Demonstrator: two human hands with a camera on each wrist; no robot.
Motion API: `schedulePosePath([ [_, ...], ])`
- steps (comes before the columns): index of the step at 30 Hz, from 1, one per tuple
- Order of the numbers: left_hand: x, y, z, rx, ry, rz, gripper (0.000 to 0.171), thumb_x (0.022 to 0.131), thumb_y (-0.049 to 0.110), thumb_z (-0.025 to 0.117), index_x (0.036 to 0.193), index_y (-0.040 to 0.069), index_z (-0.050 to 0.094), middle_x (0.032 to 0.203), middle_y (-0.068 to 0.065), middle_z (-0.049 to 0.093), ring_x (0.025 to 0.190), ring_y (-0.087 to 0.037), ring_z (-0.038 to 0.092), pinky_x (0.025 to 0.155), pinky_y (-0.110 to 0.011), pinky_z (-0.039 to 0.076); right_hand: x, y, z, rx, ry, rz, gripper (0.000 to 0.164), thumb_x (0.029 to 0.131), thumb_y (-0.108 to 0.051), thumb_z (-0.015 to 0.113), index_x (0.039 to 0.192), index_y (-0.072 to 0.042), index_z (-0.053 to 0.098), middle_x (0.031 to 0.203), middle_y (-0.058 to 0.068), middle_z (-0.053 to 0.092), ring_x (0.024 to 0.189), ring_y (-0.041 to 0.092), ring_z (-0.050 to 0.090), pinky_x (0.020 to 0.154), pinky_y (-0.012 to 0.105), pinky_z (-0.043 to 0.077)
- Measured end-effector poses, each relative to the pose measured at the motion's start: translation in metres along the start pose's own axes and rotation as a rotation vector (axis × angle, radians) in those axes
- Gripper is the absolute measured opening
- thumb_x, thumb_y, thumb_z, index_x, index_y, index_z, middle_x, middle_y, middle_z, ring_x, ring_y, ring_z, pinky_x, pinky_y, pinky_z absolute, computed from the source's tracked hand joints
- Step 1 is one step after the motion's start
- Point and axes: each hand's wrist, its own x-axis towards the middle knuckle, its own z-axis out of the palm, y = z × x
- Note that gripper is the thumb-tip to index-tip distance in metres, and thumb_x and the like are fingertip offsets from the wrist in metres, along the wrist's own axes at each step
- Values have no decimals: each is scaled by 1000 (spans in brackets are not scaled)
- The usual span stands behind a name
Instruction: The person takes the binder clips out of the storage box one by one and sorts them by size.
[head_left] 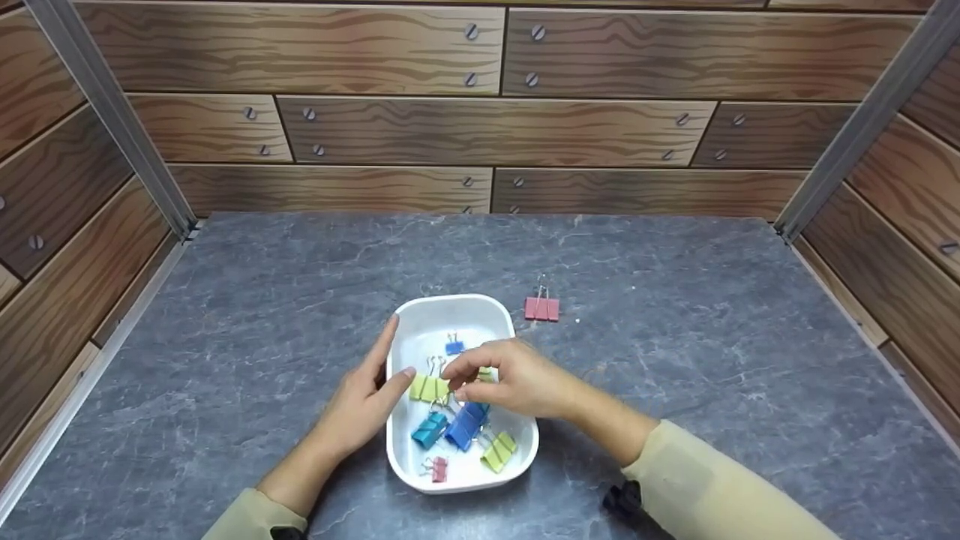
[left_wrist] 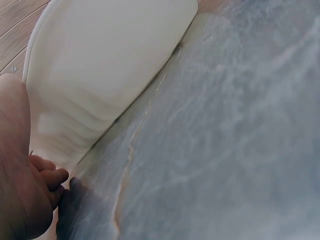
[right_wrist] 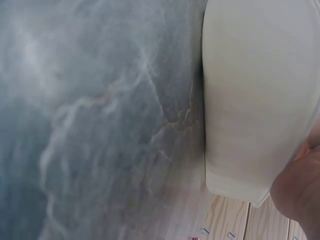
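Note:
A white plastic tray (head_left: 450,319) holds several binder clips of mixed sizes. Spread along its left side, my left hand (head_left: 360,412) grips the rim, thumb reaching over the inside and the index finger straight along the edge. My right hand (head_left: 521,379) reaches in over the right rim with fingers bent close above the clips. Near its fingertips are a yellow-green clip (head_left: 427,388) and a large blue clip (head_left: 466,426); I cannot tell whether it pinches one. Also inside are a teal clip (head_left: 429,431), another yellow-green clip (head_left: 499,452), a small pink clip (head_left: 439,469) and a small blue clip (head_left: 454,348).
A red binder clip (head_left: 541,309) lies on the grey marbled table (head_left: 675,300), beyond the tray's far right corner. Wood-patterned panels (head_left: 390,131) wall in the back and both sides, with metal posts (head_left: 112,112) at the corners.

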Motion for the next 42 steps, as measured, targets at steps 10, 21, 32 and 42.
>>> schedulePosePath([
  [10,0,1,-1,3,-5,-5,77,108,35,63,172,31,21,173,-6,26,155,-32,31,124,-54,28,-1,-1,3,-207,-8,-36,28,97,-26,81,123,-18,81,109,-9,79,103,6,69,91,38,55],
  [21,1,0,1,-26,-11,1,76,108,33,63,172,31,21,169,-11,35,150,-33,41,118,-52,39,-3,-3,4,-302,-28,-13,24,96,-30,80,120,-24,83,103,-16,77,95,5,67,90,35,49],
  [32,0,-1,0,-8,-2,6,76,108,32,63,171,31,22,168,-13,37,147,-34,46,114,-52,44,-1,-3,5,-289,-47,-4,20,96,-28,81,116,-24,84,97,-20,76,89,-3,65,88,34,49],
  [42,0,0,0,-14,-7,2,75,108,31,63,171,31,22,169,-11,35,150,-32,42,119,-52,37,0,-2,6,-299,-18,-21,14,96,-28,81,109,-24,84,94,-20,76,84,-4,64,85,33,49],
])
